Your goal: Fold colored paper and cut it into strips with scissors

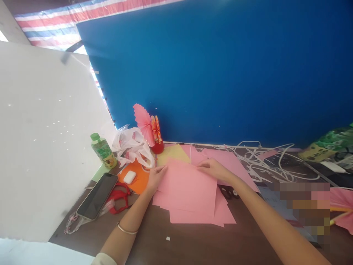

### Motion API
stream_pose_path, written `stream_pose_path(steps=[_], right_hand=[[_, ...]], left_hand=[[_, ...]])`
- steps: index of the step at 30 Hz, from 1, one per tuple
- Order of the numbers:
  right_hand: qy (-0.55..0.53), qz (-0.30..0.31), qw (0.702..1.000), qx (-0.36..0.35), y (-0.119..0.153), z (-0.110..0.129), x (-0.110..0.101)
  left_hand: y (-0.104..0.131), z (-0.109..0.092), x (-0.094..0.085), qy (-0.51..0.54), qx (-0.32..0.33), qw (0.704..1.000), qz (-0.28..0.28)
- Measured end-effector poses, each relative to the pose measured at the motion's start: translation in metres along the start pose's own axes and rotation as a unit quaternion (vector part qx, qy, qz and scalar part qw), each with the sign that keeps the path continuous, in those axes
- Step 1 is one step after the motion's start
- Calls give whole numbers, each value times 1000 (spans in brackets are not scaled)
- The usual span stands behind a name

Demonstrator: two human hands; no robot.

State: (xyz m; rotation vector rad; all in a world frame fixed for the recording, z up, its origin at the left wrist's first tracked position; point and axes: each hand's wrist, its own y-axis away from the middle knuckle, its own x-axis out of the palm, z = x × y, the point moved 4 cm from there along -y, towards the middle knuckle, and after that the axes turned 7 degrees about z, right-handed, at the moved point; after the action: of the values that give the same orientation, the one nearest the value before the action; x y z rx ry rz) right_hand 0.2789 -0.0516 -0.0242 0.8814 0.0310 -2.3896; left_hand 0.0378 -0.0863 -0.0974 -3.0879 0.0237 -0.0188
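A sheet of pink paper (190, 187) lies over several other pink sheets (179, 218) on the dark table. My left hand (157, 177) pinches its left side near the far corner. At the far edge, right of the middle, my right hand (213, 170) has thumb and fingers closed on the same sheet. More pink paper (234, 163) and a yellow sheet (175, 154) lie behind it. Left of my left hand is an orange sheet (132, 184) bearing a white earphone case (129, 177).
On the left are a phone (97, 197), red-handled scissors (121, 198), a green-capped bottle (104, 151) and a white plastic bag (135, 147). A folded pink paper fan (145, 125) stands against the blue partition (206, 73). White cables (271, 163) tangle at right, near another bottle (328, 143).
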Motion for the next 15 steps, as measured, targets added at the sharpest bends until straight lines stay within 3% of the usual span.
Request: stream_pose_path(steps=[7, 15], right_hand=[[-10, -5, 1000, -10, 2, -1, 0], [3, -5, 1000, -6, 1, -5, -1]], left_hand=[[2, 5, 2, 61, -41, 997, 31], [2, 5, 1, 51, -59, 996, 39]])
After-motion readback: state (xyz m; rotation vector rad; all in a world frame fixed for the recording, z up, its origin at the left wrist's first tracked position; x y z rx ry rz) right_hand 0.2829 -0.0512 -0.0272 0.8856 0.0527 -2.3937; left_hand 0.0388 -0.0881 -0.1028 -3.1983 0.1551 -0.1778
